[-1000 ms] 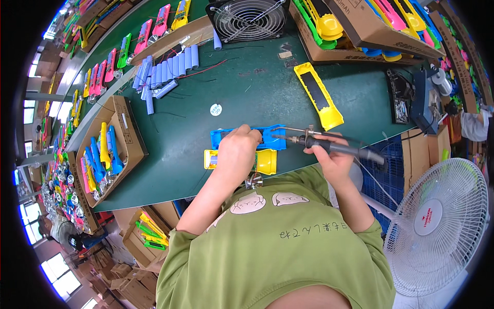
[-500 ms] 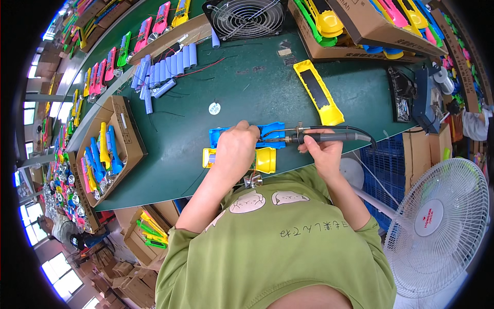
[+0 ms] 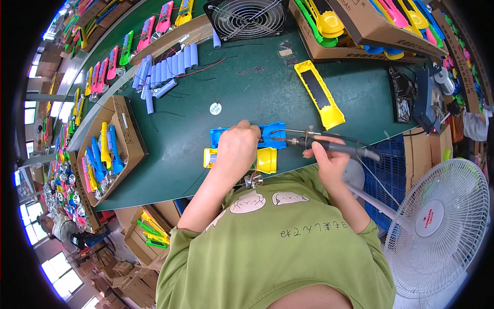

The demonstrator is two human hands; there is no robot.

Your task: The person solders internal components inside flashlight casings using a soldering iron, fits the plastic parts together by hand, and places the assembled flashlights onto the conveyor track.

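My left hand (image 3: 237,146) lies over a blue plastic housing (image 3: 278,130), an open shell like a flashlight half. Its fingers are curled down into the shell, and what they pinch is hidden beneath them. My right hand (image 3: 329,159) is closed around the dark handle of a soldering iron (image 3: 337,147). The iron's tip points left, at the right end of the blue housing, with a thin metal tube running above it. Nearer to me, a yellow housing (image 3: 267,160) lies against the blue one, partly under my left wrist. A shiny round reflector (image 3: 253,180) sits at the table edge.
Another yellow shell (image 3: 320,95) lies farther right. Blue battery cells (image 3: 170,67) with loose wires are grouped at the back left. A carton (image 3: 131,139) of coloured housings stands left, more cartons (image 3: 329,51) back right. A black fan (image 3: 247,20) and a soldering station (image 3: 427,95) stand behind.
The soldering iron has drawn slightly right, and its handle end has dipped toward me, turning with my right hand. My left hand stays on the blue housing.
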